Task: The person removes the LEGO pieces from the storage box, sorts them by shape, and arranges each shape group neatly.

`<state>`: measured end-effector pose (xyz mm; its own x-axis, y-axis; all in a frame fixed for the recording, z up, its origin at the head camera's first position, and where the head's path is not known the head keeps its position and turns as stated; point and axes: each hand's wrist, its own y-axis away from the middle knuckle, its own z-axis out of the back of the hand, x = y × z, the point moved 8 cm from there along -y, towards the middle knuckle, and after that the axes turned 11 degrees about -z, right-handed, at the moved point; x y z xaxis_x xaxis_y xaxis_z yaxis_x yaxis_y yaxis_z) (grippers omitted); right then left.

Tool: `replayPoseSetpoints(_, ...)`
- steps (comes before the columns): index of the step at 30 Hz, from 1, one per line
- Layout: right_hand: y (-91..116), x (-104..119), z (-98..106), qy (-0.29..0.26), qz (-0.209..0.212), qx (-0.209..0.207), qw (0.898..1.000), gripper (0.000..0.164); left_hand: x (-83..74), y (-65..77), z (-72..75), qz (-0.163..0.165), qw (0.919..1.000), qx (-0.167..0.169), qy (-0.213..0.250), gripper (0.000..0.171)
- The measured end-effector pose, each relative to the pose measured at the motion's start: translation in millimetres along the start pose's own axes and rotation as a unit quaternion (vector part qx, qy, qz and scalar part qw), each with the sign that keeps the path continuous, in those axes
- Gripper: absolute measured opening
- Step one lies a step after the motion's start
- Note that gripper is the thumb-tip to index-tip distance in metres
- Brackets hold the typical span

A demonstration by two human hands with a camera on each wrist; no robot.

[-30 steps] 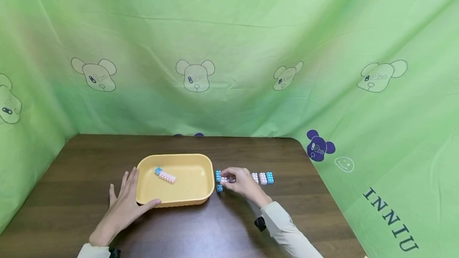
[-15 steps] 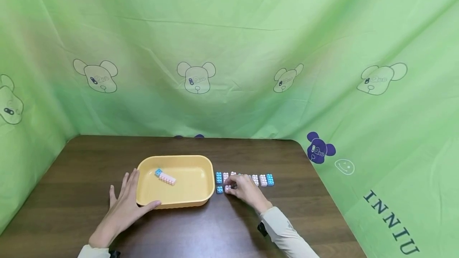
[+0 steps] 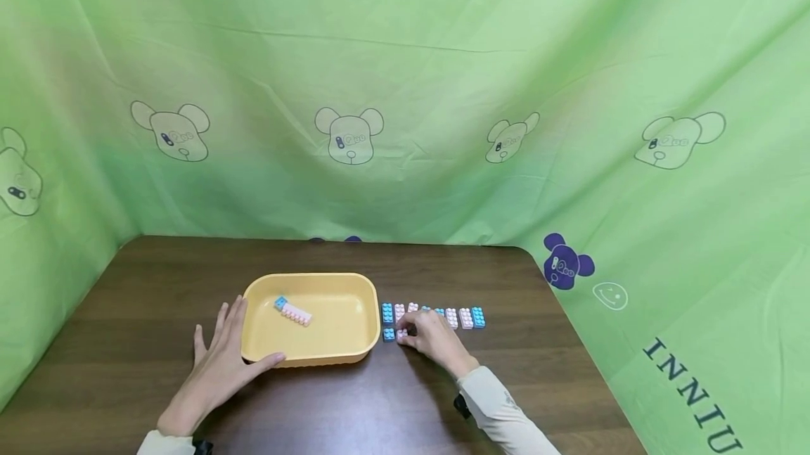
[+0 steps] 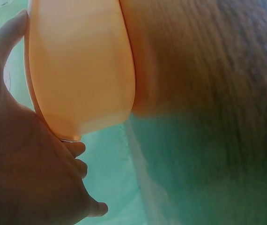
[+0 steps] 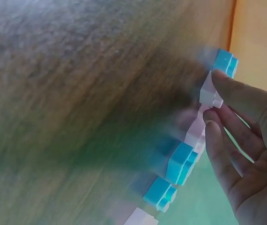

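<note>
My left hand (image 3: 218, 363) rests against the left end of a yellow tray (image 3: 329, 359), fingers spread and thumb along its front rim. In the tray lies a long pale pink brick (image 3: 296, 313) with a blue brick (image 3: 281, 303) at its end. Right of the tray, my right hand (image 3: 438, 340) pinches a small pink brick (image 5: 210, 92) between thumb and fingertips, down at table level. Beside it, on the tray side, sits a small blue brick (image 3: 389, 335). The hand partly covers the row of bricks behind it.
A row of several pink and blue bricks runs rightward from the tray, ending in a blue brick (image 3: 478, 317). The brown wooden table (image 3: 354, 413) meets a green printed curtain (image 3: 405, 202) at the back and sides.
My right hand has brought the small pink brick from the back row toward me, beside the small blue brick. In the last half second it has hardly moved. The left hand stays at the tray.
</note>
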<state>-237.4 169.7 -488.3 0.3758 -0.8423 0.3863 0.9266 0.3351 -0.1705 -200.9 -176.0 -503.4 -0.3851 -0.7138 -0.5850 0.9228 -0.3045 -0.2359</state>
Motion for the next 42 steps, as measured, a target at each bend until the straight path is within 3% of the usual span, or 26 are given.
replayPoseSetpoints(5,-2,7,11,-0.010,0.010,-0.005,1.000,0.021,0.5,0.3,0.6,-0.002,1.0000,-0.002,0.001,0.128)
replayPoseSetpoints(11,-23,18,33,-0.028,0.014,-0.037,0.999,0.025,1.4,0.2,3.0,-0.004,0.9999,-0.009,-0.003,0.128)
replayPoseSetpoints(16,-42,32,36,-0.027,0.029,-0.019,0.999,0.025,1.8,1.1,1.7,-0.002,1.0000,-0.006,0.002,0.127)
replayPoseSetpoints(24,-72,62,28,-0.007,0.048,0.020,0.999,0.030,1.6,3.1,2.6,-0.001,1.0000,-0.009,0.001,0.127)
replayPoseSetpoints(35,-106,110,1,0.010,0.085,0.109,0.990,0.035,3.5,1.4,0.9,0.013,0.9999,0.002,-0.004,0.130)
replayPoseSetpoints(42,-122,133,-15,0.048,0.114,0.128,0.984,0.033,2.2,0.1,0.8,0.014,0.9999,0.004,-0.001,0.129)
